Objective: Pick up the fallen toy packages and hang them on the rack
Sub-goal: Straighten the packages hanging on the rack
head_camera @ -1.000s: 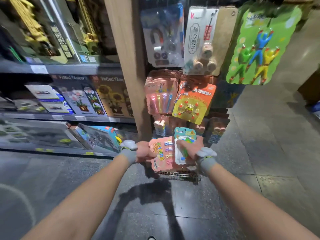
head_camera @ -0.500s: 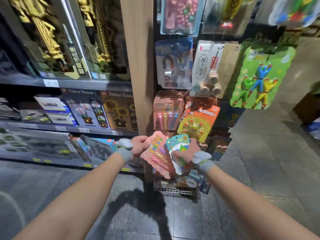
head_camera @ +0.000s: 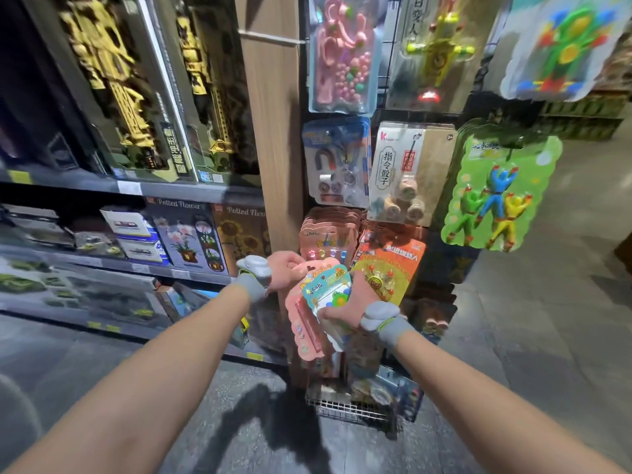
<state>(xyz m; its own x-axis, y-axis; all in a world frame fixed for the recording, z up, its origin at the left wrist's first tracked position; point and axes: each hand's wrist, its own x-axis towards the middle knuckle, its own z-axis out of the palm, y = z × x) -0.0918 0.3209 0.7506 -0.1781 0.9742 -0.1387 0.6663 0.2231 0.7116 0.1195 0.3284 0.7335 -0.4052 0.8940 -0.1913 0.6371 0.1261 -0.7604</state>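
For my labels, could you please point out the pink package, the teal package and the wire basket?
pink package [head_camera: 304, 325]: head view, lower card face.
teal package [head_camera: 326, 287]: head view, printed front.
wire basket [head_camera: 345, 407]: head view, front wall.

We are in a shop that sells toys: on our left run long shelves [head_camera: 191, 192] filled with boxes [head_camera: 186, 234] standing face out in rows, and small price labels [head_camera: 129, 188] are fixed along the shelf edges. Beside a wooden post [head_camera: 270, 131] stands a wire rack [head_camera: 396, 46] on which many toy packages [head_camera: 496, 196] hang in columns, several copies of the same one behind each other, with a wire basket [head_camera: 345, 405] of more goods at its foot. To the right a grey tiled floor [head_camera: 547, 319] opens like an aisle, and more stocked shelving [head_camera: 581, 118] shows in the far corner.
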